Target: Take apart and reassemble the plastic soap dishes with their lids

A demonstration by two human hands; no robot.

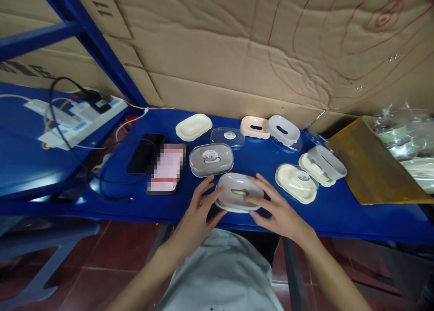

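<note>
Fingers (212, 199) of the left hand (199, 211) grasp the left end of a grey soap dish (233, 182); those of the right hand (280, 211) grasp its right end, one fingertip close to the slot. That dish is near the front edge of the desk (254, 159), with a cream base (233, 210) showing beneath it. Leftmost on the desk lie a black phone (144, 153) and a second phone (167, 168), then a cream tray (194, 126), a lidded grey dish (211, 161), a peach dish (246, 129) and a lidded cream dish (293, 181), with a brown box (366, 166) farther right. Steadying the grey soap dish over its base looks like the step in hand; the next move probably calls for even pressure at both ends, rims aligned.
</note>
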